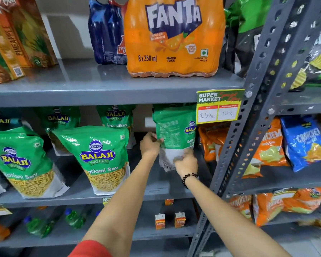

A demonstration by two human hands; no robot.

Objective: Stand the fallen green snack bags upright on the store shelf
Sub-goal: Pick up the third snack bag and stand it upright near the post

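A green snack bag point(174, 130) stands upright at the right end of the middle shelf point(156, 193), turned so its back and side show. My left hand point(150, 143) grips its left edge. My right hand point(186, 161) holds its white lower part. Two more green bags stand at the shelf front, one in the centre point(98, 156) and one at the left point(20, 160). Further green bags point(116, 115) stand behind them.
An orange Fanta pack point(174, 38) and juice cartons point(13, 38) sit on the shelf above. A price tag point(219, 106) hangs over the held bag's right side. A grey slotted upright point(248, 115) stands on the right, with orange and blue chip bags point(302, 141) beyond it.
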